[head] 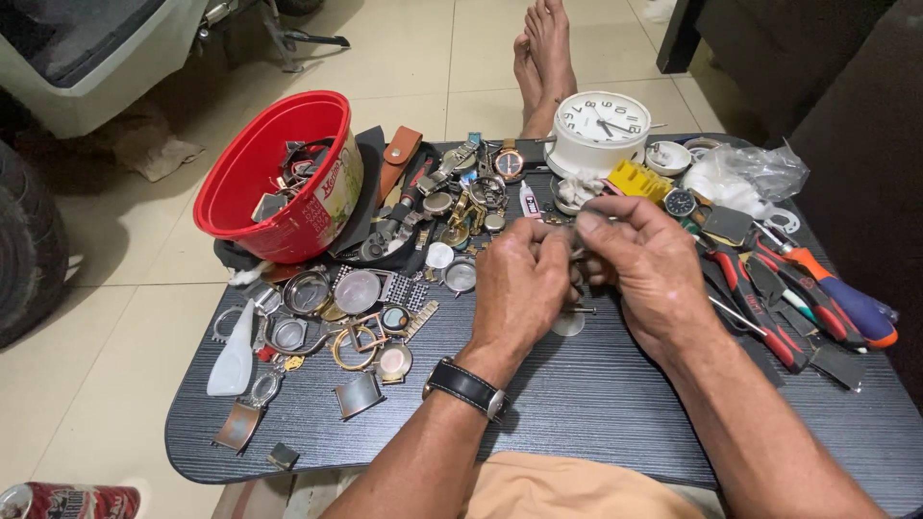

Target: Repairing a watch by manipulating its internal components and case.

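Both hands pinch a small metal watch part above the dark surface, mid-work.

The small grey metal watch part [575, 252], mostly hidden, sits between the fingertips; its axis and heading cannot be told. The left hand [519, 284] and right hand [646, 261] close on it above the dark wood-grain surface [596, 404]. Loose watch cases [358, 291] and red-handled pliers [760, 298] lie unsorted; a white alarm clock [598, 130] stands beyond.

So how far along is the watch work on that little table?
Loose watch cases lie opened on the dark table. In hand: the left hand and right hand pinch a small part I can't make out. The red bucket holds more pieces.
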